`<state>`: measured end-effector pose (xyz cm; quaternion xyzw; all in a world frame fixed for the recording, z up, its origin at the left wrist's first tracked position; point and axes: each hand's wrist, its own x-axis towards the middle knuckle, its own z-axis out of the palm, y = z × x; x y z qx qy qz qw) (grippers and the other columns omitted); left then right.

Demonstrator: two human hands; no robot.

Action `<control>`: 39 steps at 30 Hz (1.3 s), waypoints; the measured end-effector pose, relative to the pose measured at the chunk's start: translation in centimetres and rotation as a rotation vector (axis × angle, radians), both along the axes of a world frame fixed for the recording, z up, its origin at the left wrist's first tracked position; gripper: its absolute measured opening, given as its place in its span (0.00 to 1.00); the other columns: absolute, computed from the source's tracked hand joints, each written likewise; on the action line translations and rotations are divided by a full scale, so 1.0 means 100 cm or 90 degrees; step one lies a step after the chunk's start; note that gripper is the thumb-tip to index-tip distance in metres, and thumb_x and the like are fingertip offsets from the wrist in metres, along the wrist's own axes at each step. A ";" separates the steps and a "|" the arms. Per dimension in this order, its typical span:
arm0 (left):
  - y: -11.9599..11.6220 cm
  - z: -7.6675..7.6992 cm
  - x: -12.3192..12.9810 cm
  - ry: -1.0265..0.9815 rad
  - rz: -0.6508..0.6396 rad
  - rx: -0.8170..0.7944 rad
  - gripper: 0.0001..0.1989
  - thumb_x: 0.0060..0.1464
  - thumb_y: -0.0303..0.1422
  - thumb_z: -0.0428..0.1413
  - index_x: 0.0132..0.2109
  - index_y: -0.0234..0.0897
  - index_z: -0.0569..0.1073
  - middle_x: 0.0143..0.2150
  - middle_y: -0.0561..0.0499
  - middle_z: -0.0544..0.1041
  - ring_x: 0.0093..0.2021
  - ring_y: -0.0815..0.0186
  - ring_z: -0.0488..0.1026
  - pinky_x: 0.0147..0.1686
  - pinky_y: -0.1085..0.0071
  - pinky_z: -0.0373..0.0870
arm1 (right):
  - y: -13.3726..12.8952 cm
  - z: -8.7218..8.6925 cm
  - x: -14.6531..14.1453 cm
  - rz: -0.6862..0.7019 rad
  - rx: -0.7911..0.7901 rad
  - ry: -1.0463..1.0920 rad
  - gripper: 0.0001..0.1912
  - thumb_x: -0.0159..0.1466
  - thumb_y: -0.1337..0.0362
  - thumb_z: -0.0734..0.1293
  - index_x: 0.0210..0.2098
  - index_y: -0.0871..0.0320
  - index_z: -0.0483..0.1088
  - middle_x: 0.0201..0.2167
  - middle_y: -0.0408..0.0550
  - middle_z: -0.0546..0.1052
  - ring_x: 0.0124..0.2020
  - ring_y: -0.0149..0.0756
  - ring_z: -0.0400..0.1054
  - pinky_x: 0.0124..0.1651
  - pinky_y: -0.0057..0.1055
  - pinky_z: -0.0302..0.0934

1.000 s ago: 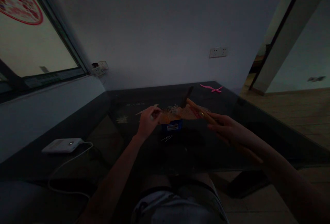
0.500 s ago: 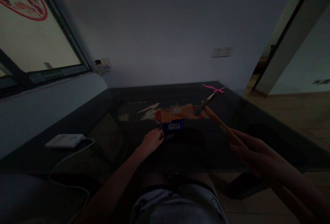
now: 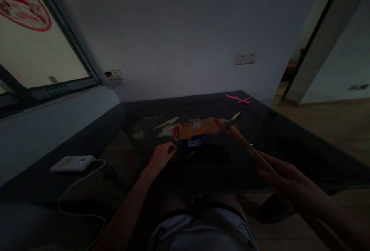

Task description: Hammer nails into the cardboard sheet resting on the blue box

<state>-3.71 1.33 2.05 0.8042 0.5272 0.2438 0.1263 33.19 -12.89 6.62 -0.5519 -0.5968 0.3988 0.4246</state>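
My right hand is wrapped round the wooden handle of a hammer, its metal head raised over the right end of an orange and red packet. My left hand is closed in a pinch, with a thin nail-like piece sticking out to the right of its fingertips. Two more thin shiny pieces lie on the dark table just right of it. A small blue box sits against the near side of the packet.
On the dark table, a white device with a white cable lies at the left. A pink ribbon-like item lies at the far right corner. A wall with sockets stands behind, and a window is at the left.
My left hand has moved a little left, away from the two thin pieces, and a thin piece now shows at its fingertips. The hammer head has dropped slightly.
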 end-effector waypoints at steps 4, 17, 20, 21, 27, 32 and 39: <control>-0.006 0.006 -0.006 -0.096 0.001 0.053 0.04 0.52 0.29 0.54 0.34 0.38 0.74 0.34 0.52 0.78 0.34 0.65 0.76 0.37 0.71 0.71 | 0.000 -0.003 0.001 0.009 -0.033 0.025 0.33 0.59 0.52 0.67 0.61 0.54 0.62 0.56 0.51 0.72 0.58 0.51 0.62 0.60 0.45 0.55; -0.019 0.026 0.009 -0.471 -0.008 0.014 0.08 0.48 0.34 0.59 0.35 0.34 0.72 0.33 0.48 0.79 0.35 0.62 0.79 0.39 0.67 0.76 | -0.001 0.004 -0.005 0.010 -0.048 0.041 0.33 0.57 0.53 0.68 0.60 0.55 0.64 0.54 0.51 0.73 0.58 0.52 0.62 0.58 0.43 0.58; -0.014 0.032 0.015 -0.472 -0.026 0.042 0.08 0.47 0.33 0.60 0.35 0.34 0.73 0.34 0.49 0.78 0.34 0.64 0.78 0.39 0.67 0.76 | 0.001 0.006 -0.009 0.028 -0.045 0.060 0.34 0.58 0.53 0.67 0.62 0.54 0.61 0.55 0.52 0.73 0.57 0.52 0.63 0.59 0.46 0.57; -0.011 0.034 0.017 -0.473 -0.030 0.054 0.08 0.47 0.33 0.60 0.35 0.34 0.73 0.34 0.49 0.78 0.34 0.64 0.78 0.39 0.68 0.76 | 0.002 0.007 -0.010 0.038 -0.044 0.065 0.34 0.59 0.53 0.67 0.63 0.54 0.59 0.55 0.52 0.72 0.57 0.52 0.63 0.59 0.46 0.56; 0.018 0.052 0.034 -0.484 -0.059 0.115 0.11 0.48 0.33 0.60 0.39 0.35 0.77 0.42 0.45 0.78 0.39 0.64 0.76 0.43 0.67 0.75 | 0.004 0.005 -0.012 -0.004 -0.036 0.063 0.32 0.57 0.53 0.69 0.59 0.53 0.65 0.50 0.51 0.76 0.51 0.50 0.69 0.53 0.42 0.65; 0.041 0.063 0.048 -0.491 -0.079 0.104 0.11 0.45 0.33 0.62 0.38 0.35 0.79 0.53 0.43 0.73 0.42 0.64 0.76 0.44 0.65 0.75 | 0.004 0.007 -0.014 -0.007 -0.030 0.043 0.31 0.57 0.54 0.69 0.59 0.52 0.65 0.42 0.48 0.79 0.44 0.45 0.73 0.40 0.33 0.71; 0.089 0.065 0.067 -0.474 -0.108 0.078 0.09 0.46 0.35 0.60 0.32 0.34 0.76 0.36 0.47 0.79 0.37 0.63 0.75 0.42 0.65 0.72 | 0.007 0.016 -0.023 -0.007 -0.014 0.057 0.30 0.56 0.55 0.69 0.57 0.56 0.68 0.39 0.49 0.80 0.47 0.47 0.71 0.46 0.34 0.68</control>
